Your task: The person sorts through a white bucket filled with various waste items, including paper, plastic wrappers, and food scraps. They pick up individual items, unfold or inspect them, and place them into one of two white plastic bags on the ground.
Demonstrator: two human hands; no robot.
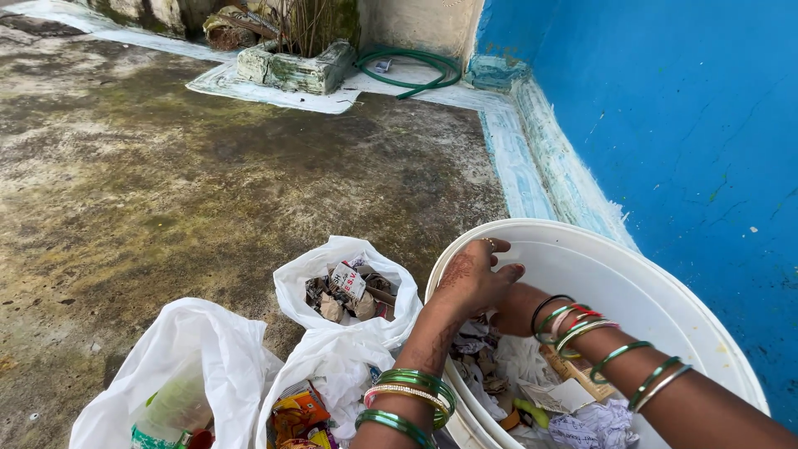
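Observation:
A big white plastic bucket (632, 274) stands at the lower right, holding crumpled paper and scraps (573, 407). My left hand (474, 278) reaches over its near rim, fingers bunched together above the waste. My right hand (515, 309) is down inside the bucket, mostly hidden behind the left hand, so what it grips cannot be told. Both forearms wear green bangles.
Three white plastic bags sit left of the bucket: one with paper and wrappers (349, 291), one with coloured packets (307, 407), one with a greenish bottle (179, 391). A blue wall (690, 125) runs along the right. A green hose (411, 71) and stone planter (295, 66) lie far back.

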